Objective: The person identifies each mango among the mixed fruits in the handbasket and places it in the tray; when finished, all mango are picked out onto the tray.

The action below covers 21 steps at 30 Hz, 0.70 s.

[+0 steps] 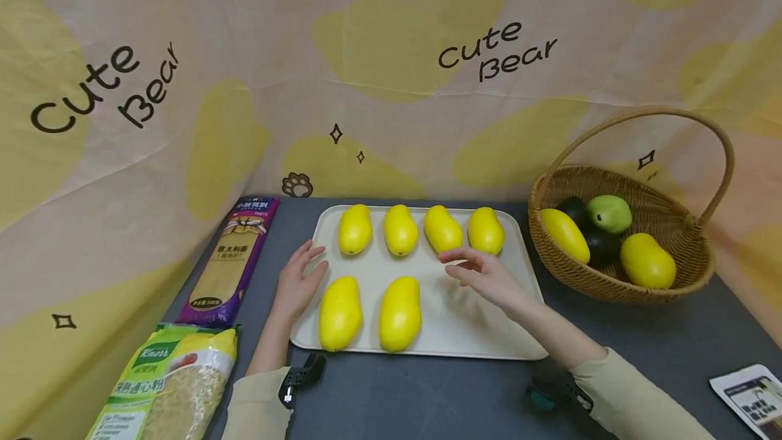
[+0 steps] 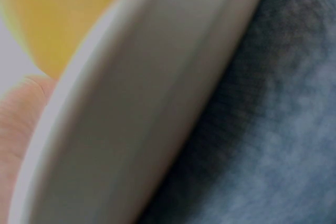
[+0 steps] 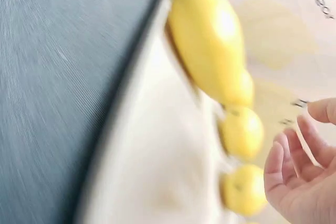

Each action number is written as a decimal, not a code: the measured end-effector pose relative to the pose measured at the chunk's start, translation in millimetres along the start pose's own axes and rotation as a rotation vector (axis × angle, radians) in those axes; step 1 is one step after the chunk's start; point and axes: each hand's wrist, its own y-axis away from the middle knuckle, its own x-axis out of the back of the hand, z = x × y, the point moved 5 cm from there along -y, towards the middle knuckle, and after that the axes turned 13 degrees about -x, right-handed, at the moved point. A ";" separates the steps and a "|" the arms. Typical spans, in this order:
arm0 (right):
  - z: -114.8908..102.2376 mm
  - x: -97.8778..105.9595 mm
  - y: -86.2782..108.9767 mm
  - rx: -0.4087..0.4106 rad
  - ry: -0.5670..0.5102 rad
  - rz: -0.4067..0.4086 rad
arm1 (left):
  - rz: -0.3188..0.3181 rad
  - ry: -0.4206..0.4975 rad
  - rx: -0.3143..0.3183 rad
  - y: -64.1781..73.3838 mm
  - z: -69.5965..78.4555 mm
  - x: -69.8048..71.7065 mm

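A white rectangular tray (image 1: 482, 331) bears several yellow mangoes: a back row that includes a mango (image 1: 355, 229) at the left, and two in front, one mango (image 1: 340, 314) nearest the left corner and another mango (image 1: 400, 314) beside it. My left hand (image 1: 298, 282) is at the tray's left edge with fingers extended and nothing in its grasp; the rim hides most of it in the left wrist view. Above the tray's right half hovers my right hand (image 1: 485, 277), fingers loosely bent and empty, overlapping the lower ends of the back-row mangoes in the head view.
On the right, a wicker basket (image 1: 617, 290) with a tall handle holds yellow, green and dark produce. A purple pasta packet (image 1: 229, 257) and a green-yellow Knorr bag (image 1: 168, 386) lie at the left. A printed white pouch (image 1: 754, 399) is at the lower right.
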 end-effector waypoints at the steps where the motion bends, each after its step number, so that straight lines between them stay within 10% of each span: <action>1: -3.5 7.4 4.1 0.008 0.018 0.004 | -0.003 0.001 0.004 -0.2 0.1 -0.3; 21: -61.6 169.2 41.7 0.023 0.703 0.071 | -0.016 -0.006 0.010 -0.8 -1.2 -1.5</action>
